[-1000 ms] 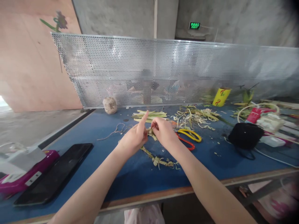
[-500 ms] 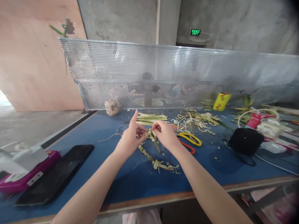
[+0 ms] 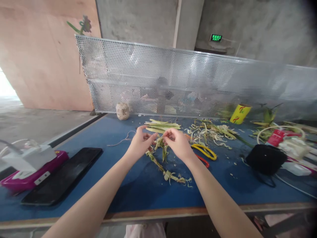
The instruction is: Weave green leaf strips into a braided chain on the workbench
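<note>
A knotted, braided cord of pale green plant strips (image 3: 157, 162) curves over the blue table, its frayed end toward me. At its upper end, my left hand (image 3: 141, 141) is closed, thumb and fingers pinching at the strips. Opposite it, my right hand (image 3: 176, 141) pinches the same end between thumb and fingertips. A short leafy piece hangs down between the hands. The fingertips partly hide the exact point of grip. Just right of my right hand lie scissors with a yellow handle loop (image 3: 205, 151) and a red one.
Flat green leaf strips (image 3: 163, 125) lie beyond my hands, with a heap of shredded strips (image 3: 210, 129) to their right. A black phone (image 3: 64, 175) and purple power strip (image 3: 37, 175) are at left, a black pouch (image 3: 266, 159) at right. A perforated metal screen (image 3: 148, 72) stands behind.
My left thumb, raised before, has come down toward the fingers at the cord. Both hands stay at its upper end. The whole view has shifted and tilted slightly.
</note>
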`<state>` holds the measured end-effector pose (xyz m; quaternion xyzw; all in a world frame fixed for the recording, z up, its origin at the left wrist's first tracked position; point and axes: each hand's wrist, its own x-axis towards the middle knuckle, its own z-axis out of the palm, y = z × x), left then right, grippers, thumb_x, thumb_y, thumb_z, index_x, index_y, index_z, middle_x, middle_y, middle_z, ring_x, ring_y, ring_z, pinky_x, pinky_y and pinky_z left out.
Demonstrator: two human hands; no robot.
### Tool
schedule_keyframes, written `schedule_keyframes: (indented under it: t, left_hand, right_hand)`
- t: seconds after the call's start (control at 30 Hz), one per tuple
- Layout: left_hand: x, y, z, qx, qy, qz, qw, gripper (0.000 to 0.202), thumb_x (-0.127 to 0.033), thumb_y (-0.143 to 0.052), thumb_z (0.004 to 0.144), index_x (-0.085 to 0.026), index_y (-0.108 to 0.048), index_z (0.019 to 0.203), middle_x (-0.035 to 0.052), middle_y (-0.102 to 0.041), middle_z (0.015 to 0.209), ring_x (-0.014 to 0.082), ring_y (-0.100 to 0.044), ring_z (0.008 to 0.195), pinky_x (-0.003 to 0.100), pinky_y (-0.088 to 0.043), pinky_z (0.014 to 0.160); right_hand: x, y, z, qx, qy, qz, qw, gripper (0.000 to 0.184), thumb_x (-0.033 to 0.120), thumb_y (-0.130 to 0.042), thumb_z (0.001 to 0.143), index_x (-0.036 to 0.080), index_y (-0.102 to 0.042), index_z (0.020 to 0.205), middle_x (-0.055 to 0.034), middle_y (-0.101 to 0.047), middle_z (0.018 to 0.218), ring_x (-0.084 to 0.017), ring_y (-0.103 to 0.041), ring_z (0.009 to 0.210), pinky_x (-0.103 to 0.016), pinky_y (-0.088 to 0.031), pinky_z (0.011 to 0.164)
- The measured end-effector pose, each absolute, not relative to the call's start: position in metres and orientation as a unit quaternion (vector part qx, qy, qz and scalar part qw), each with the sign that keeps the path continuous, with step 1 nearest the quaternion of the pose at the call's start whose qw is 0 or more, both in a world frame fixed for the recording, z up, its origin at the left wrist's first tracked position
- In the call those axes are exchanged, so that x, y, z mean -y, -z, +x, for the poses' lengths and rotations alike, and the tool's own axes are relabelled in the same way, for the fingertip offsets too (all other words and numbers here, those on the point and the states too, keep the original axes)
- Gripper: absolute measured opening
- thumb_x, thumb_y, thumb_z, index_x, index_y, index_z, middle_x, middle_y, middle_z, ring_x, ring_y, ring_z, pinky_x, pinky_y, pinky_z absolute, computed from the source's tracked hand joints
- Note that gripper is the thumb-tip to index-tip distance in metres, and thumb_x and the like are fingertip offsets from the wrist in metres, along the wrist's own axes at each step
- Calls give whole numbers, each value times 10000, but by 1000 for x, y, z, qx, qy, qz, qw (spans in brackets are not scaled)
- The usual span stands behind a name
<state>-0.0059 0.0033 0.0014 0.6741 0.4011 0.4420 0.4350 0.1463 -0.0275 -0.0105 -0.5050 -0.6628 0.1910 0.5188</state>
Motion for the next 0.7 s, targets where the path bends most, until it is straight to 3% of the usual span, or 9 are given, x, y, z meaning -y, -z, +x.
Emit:
schedule_keyframes:
  t: [0.2,0.37,0.53,0.7]
  left_hand:
    - [-3,-1,-8,-382,-436,686,440,623,-254,-605,732,-131,-272,1244,-46,-572,580,90,-506,396,210,-435,398]
    - [-4,0,-10,-360,-434,738,371,695,-224,-573,731,-119,-225,1324,-17,-596,624,119,-553,522,216,-444,467]
    - [-3,0,-12,-337,-434,794,259,715,-184,-512,763,-210,-165,1388,-3,-633,688,114,-546,587,217,-440,546]
    - [-5,-2,-13,-363,-466,725,354,831,-227,-592,732,-182,-104,1403,34,-679,729,138,-595,691,258,-456,675]
  right_hand:
    - [30,8,143,669,-202,-493,518,50,149,-484,723,190,-492,753,-2,-552,683,-142,-573,643,-285,-481,631]
    - [34,7,139,685,-182,-496,502,81,175,-482,736,192,-488,814,3,-533,686,-139,-544,629,-261,-455,574]
    - [36,7,139,718,-136,-498,466,194,165,-448,767,200,-459,957,25,-523,652,-124,-502,548,-249,-408,542]
    - [41,4,139,766,-99,-466,431,285,129,-410,794,228,-465,1057,32,-527,658,-108,-453,503,-226,-362,516]
